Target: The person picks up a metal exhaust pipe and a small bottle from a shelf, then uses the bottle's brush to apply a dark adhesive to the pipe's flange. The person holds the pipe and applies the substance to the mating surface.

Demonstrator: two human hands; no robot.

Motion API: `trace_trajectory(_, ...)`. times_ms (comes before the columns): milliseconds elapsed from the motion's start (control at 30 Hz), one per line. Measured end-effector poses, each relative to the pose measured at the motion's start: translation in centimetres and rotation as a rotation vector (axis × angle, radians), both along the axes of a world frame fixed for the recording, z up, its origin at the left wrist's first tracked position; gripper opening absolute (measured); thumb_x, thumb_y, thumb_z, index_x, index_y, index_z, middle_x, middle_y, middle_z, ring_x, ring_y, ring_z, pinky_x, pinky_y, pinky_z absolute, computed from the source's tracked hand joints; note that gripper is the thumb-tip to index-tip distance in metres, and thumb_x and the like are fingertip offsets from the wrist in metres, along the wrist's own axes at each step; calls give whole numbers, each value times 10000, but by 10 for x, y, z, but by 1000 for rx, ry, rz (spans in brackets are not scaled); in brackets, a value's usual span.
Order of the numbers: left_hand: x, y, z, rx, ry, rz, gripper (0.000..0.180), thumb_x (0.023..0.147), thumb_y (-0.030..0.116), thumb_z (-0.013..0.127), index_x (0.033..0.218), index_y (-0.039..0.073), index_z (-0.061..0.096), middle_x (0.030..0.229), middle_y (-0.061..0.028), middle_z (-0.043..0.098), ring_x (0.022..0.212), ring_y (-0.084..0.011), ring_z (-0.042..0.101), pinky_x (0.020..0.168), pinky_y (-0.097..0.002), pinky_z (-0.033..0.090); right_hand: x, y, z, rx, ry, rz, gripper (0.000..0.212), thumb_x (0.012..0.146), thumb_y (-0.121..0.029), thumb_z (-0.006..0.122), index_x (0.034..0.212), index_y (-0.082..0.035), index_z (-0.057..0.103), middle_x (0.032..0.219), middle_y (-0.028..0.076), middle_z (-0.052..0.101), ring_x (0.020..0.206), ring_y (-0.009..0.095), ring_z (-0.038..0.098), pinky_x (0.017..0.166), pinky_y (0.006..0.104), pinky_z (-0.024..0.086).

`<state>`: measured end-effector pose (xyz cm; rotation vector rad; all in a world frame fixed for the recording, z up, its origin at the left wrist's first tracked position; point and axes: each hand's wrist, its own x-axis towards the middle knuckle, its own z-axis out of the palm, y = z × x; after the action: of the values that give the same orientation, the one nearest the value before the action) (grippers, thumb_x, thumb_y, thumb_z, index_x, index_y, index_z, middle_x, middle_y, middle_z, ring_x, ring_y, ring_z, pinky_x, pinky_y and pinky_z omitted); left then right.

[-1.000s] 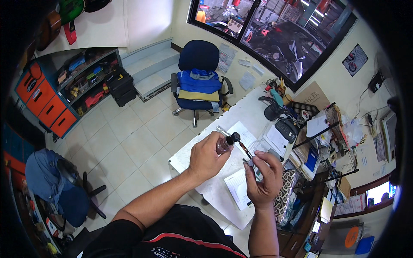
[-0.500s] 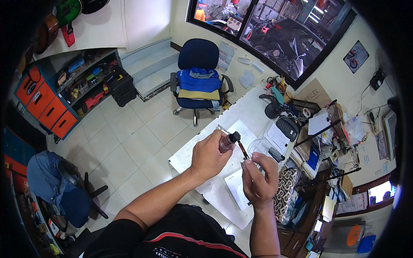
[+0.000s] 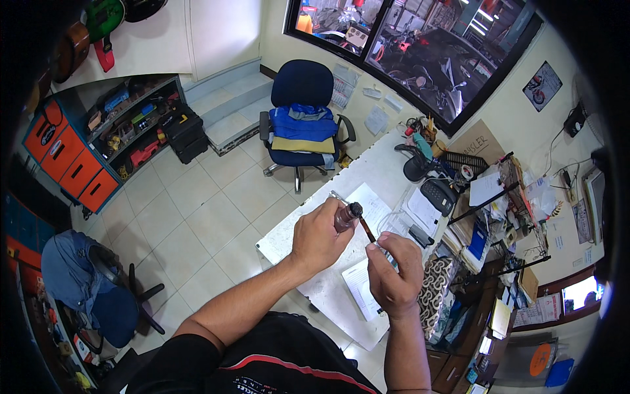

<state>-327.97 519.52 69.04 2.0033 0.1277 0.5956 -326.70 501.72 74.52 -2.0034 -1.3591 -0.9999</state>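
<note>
My left hand (image 3: 320, 238) is closed around a small dark reddish-brown bottle-like piece (image 3: 344, 218) with a black knobbed top, held tilted over the desk. Close to its right, my right hand (image 3: 398, 276) pinches a slim dark stick (image 3: 367, 230) with an orange-brown stretch along it. The stick slants up to the left, and its far end comes near the black top; whether the two touch I cannot tell. The fingers hide the lower part of both things. Beneath my hands is the worn white desk (image 3: 298, 236) with loose papers (image 3: 369, 205) on it.
A black desk phone (image 3: 438, 196) and a cluttered wire rack (image 3: 518, 217) stand along the desk's right. Beyond the desk is a blue office chair (image 3: 302, 88) with folded cloths. Another chair (image 3: 115, 328), draped with a jacket, stands at left. A black toolbox (image 3: 186, 131) is near the shelves.
My right hand has shifted slightly left, and the stick with it. The black top of the piece in my left hand has tipped a little to the left.
</note>
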Motion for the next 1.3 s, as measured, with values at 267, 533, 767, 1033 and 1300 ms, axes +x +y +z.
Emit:
trace_trajectory(267,0,-3,-3,-8,6,0,265,910,217,766,1028,37,611,898,-155,728,795,-369,732,691,-468,557,1,-5,5,-1,55,11,294,747,71,758,1023,-28,751,1052,137,705,999,317,717,822,420,564)
trace_trajectory(533,1,-5,-8,-7,15,0,274,901,217,769,1042,46,610,917,-159,728,817,-392,725,712,-489,554,3,-10,9,-23,90,4,274,774,93,807,1016,-18,739,1065,156,701,991,331,718,837,421,578)
trace_trajectory(767,2,-6,-9,-2,24,-16,279,895,211,774,1060,55,613,937,-156,729,832,-394,724,720,-489,555,3,-13,13,-34,97,12,297,771,104,795,1035,-23,744,1077,152,704,1000,332,721,851,428,580)
trace_trajectory(1033,3,-8,-14,25,6,-2,287,879,191,784,1064,56,611,932,-151,726,827,-390,723,713,-490,555,5,-16,18,-69,114,33,332,754,112,778,1055,-26,745,1082,151,708,1010,337,720,859,428,580)
trace_trajectory(1300,3,-9,-18,46,-32,26,291,832,129,819,1026,41,620,854,-134,713,763,-327,722,682,-426,542,6,-19,26,-94,104,75,395,713,103,723,1089,-19,727,1091,145,698,1030,333,715,865,435,577)
